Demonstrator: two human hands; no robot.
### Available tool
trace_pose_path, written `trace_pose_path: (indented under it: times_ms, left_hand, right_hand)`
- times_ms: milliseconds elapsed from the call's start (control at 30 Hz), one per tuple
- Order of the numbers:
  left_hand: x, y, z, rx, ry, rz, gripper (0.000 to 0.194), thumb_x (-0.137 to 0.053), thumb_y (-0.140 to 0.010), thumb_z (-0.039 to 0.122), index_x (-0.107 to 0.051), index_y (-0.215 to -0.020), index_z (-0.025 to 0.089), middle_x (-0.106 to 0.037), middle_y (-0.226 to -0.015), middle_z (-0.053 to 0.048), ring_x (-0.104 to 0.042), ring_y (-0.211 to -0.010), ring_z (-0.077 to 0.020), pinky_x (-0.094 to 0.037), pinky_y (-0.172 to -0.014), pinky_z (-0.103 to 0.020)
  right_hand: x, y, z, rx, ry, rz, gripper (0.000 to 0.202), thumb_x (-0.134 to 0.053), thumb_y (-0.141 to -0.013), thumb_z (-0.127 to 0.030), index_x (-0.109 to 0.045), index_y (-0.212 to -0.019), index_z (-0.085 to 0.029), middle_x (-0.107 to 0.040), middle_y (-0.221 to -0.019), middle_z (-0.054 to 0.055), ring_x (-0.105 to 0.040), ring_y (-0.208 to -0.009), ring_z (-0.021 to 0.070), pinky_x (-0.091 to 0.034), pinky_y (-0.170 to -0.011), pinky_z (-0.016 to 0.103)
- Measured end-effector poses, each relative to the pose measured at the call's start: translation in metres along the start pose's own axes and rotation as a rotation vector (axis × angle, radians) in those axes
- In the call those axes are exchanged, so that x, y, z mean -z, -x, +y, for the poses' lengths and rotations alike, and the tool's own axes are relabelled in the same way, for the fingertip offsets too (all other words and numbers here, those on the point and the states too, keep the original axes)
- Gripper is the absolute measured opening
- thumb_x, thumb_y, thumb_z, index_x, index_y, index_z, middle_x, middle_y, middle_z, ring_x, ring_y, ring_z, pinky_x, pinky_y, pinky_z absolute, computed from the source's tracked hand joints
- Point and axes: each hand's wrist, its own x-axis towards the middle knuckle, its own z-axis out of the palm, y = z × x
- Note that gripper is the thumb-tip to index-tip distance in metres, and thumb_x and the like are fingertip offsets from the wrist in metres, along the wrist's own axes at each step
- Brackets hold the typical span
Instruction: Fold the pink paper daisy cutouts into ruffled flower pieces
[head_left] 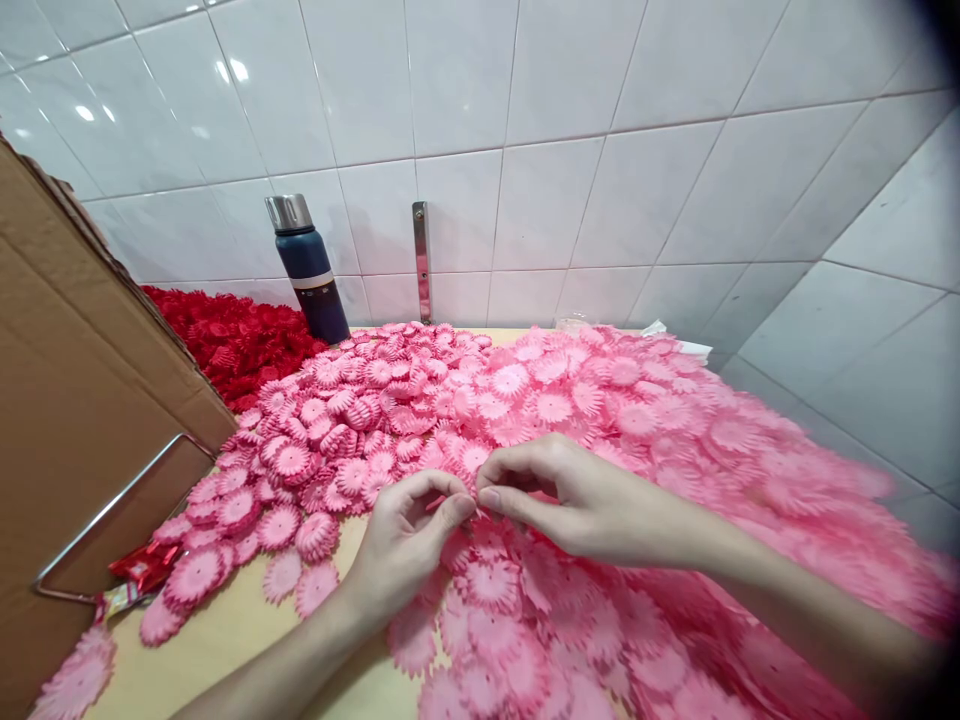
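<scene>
My left hand and my right hand meet at the fingertips above a heap of pink scalloped fabric flower discs. Thumb and forefinger are pinched together on both hands. Whatever sits between the fingertips is too small or hidden to make out. Beneath and to the right of my right hand, pale pink discs spread in a wide loose pile. Left of my left hand lie thicker pink flower pieces with darker edges, some of them stacked.
A cardboard box stands at the left, with a metal wire frame and a red wrapper beside it. Red flower pieces lie behind it. A dark blue bottle and a metal bracket are near the tiled wall.
</scene>
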Motion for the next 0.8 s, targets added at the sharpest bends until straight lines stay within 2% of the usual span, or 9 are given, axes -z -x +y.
trace_pose_path:
  times_ms: [200, 367, 600, 800]
  left_hand:
    - [-0.0017, -0.0019, 0.0009, 0.002, -0.006, -0.013, 0.017, -0.063, -0.086, 0.028, -0.063, -0.076, 0.015, -0.056, -0.065, 0.001, -0.048, -0.055, -0.0084, -0.039, -0.049, -0.020]
    - [-0.0007, -0.0014, -0.0001, -0.023, -0.012, -0.025, 0.013, -0.062, -0.087, 0.024, -0.065, -0.079, 0.014, -0.059, -0.070, 0.000, -0.052, -0.062, -0.0093, -0.042, -0.057, -0.020]
    - [0.0015, -0.0020, -0.0017, -0.028, 0.059, -0.032, 0.009, -0.063, -0.087, 0.023, -0.068, -0.086, 0.015, -0.064, -0.079, -0.001, -0.056, -0.070, -0.0100, -0.047, -0.066, -0.020]
    - [0.0007, -0.0014, 0.0003, -0.044, 0.094, -0.028, 0.007, -0.065, -0.086, 0.024, -0.068, -0.085, 0.017, -0.062, -0.075, 0.000, -0.054, -0.066, -0.0092, -0.046, -0.064, -0.019]
  right_hand:
    - [0.0008, 0.0006, -0.0019, -0.018, 0.006, 0.012, 0.018, -0.053, -0.091, -0.022, -0.062, -0.077, -0.015, -0.057, -0.066, -0.003, -0.047, -0.059, 0.0088, -0.037, -0.054, 0.022]
    - [0.0020, 0.0001, -0.0035, -0.016, 0.001, 0.003, 0.019, -0.052, -0.092, -0.023, -0.065, -0.081, -0.015, -0.058, -0.067, -0.003, -0.047, -0.058, 0.0086, -0.037, -0.053, 0.022]
    - [0.0038, 0.0027, -0.0040, -0.037, 0.013, 0.010, 0.021, -0.052, -0.092, -0.024, -0.062, -0.076, -0.015, -0.054, -0.065, -0.003, -0.046, -0.058, 0.0086, -0.036, -0.053, 0.022]
    - [0.0035, 0.0005, -0.0031, 0.006, 0.030, 0.030, 0.021, -0.052, -0.092, -0.023, -0.059, -0.073, -0.015, -0.053, -0.064, -0.004, -0.044, -0.057, 0.0083, -0.035, -0.052, 0.022]
